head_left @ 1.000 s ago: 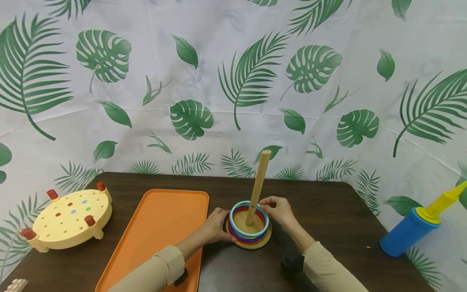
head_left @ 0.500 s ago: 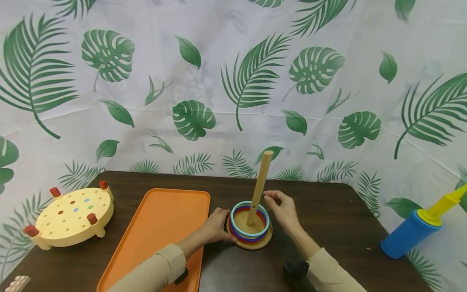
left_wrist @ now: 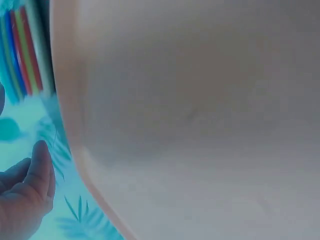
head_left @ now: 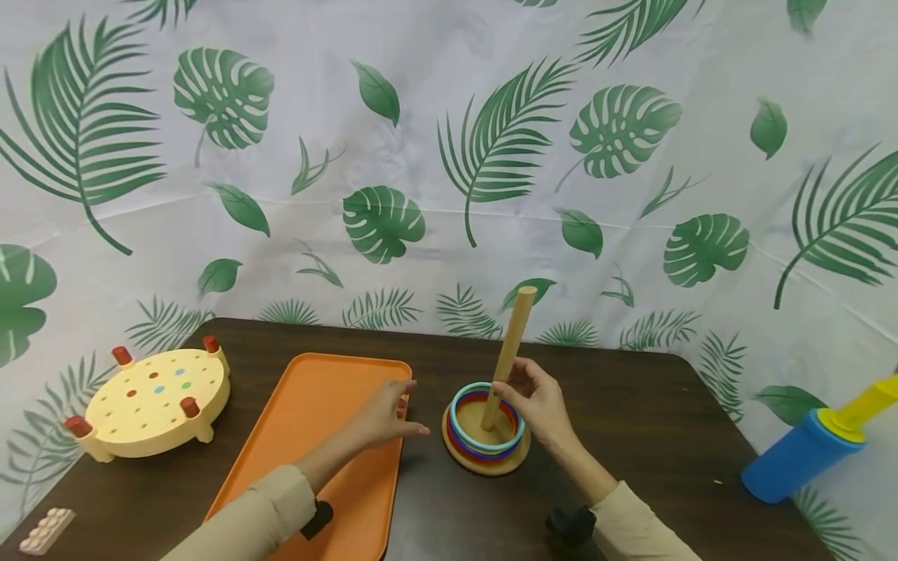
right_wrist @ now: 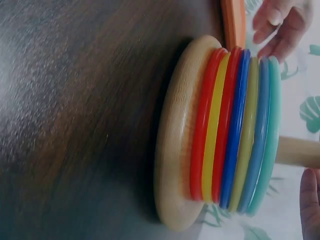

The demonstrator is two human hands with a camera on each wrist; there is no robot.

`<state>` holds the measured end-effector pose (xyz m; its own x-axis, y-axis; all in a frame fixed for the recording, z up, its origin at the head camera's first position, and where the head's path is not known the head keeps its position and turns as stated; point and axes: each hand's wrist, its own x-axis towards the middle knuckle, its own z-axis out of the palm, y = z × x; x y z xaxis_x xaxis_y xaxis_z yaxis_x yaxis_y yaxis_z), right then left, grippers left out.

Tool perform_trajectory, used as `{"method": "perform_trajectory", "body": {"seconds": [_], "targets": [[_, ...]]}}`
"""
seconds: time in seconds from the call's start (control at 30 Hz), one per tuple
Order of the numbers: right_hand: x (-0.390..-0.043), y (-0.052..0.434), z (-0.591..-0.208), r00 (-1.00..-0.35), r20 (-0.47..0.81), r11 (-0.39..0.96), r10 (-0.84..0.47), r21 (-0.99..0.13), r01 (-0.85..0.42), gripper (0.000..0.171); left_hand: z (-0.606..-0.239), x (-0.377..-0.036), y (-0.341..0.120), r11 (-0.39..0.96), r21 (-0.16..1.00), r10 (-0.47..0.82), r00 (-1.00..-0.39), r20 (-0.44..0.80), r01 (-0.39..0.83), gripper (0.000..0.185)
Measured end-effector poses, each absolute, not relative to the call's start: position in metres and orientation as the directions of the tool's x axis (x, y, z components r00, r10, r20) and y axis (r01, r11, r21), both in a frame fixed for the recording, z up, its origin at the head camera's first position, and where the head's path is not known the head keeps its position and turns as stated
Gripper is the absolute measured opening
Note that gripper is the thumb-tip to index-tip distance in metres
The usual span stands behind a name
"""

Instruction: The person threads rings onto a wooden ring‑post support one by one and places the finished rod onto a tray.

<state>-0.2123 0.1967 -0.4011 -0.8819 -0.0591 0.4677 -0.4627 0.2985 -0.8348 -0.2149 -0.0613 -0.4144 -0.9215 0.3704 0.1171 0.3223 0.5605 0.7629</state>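
Several coloured rings [right_wrist: 235,130] lie stacked around an upright wooden peg [head_left: 514,335], on its round wooden base [right_wrist: 175,150]. The top ring is pale turquoise [head_left: 521,436]; red, yellow and blue ones show below it. My right hand [head_left: 540,401] grips the lower part of the peg between thumb and fingers, just above the rings. In the right wrist view only a slice of that hand shows at the edge. My left hand [head_left: 386,417] hovers over the right side of the orange tray [head_left: 330,397], thumb and fingers apart, holding nothing.
A round yellow pegboard-like toy [head_left: 157,397] with red-tipped legs sits at the left. At the right stands a blue and yellow hand pump [head_left: 800,460]. A small pale knobbed block [head_left: 46,531] lies at the table's [head_left: 631,436] front left. A leaf-patterned cloth [head_left: 421,156] hangs behind.
My left hand has let go of the ring stack and moved left over the tray. My right hand has left the stack's edge and moved in to the peg.
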Motion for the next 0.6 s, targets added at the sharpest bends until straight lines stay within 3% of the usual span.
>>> {"method": "perform_trajectory", "body": {"seconds": [0.33, 0.6], "targets": [[-0.196, 0.181, -0.378, -0.856, 0.515, 0.377, -0.053, -0.783, -0.495, 0.020, -0.408, -0.208, -0.130, 0.641, 0.713, 0.193, -0.959, 0.207, 0.284, 0.062], [-0.207, 0.188, -0.394, -0.848, 0.529, 0.376, -0.013, -0.784, -0.495, 0.022, -0.415, -0.201, -0.186, 0.765, 0.613, 0.073, -0.973, 0.219, 0.196, 0.061]]}}
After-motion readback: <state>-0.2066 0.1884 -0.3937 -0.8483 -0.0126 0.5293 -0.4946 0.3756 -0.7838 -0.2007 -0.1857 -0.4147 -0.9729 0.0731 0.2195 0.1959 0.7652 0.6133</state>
